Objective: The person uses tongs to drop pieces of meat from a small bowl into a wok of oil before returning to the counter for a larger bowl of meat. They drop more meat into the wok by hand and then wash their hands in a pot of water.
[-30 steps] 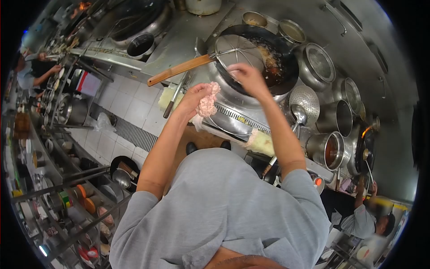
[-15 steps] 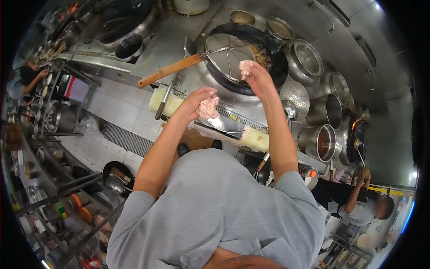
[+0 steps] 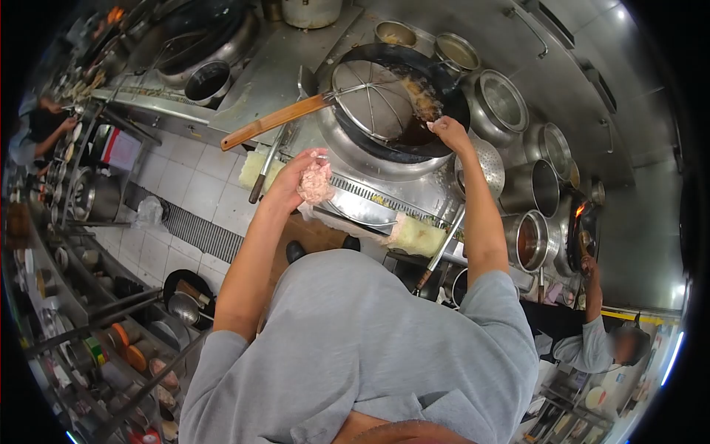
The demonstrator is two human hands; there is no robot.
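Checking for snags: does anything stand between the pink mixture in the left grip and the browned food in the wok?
Yes: the wire strainer covers the left part of the wok, across the direct line from the pink mixture in the left grip to the browned food. Nothing visible blocks passing above it.

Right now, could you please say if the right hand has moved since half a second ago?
Yes; against the wok, the right hand has shifted rightward, toward the right rim.
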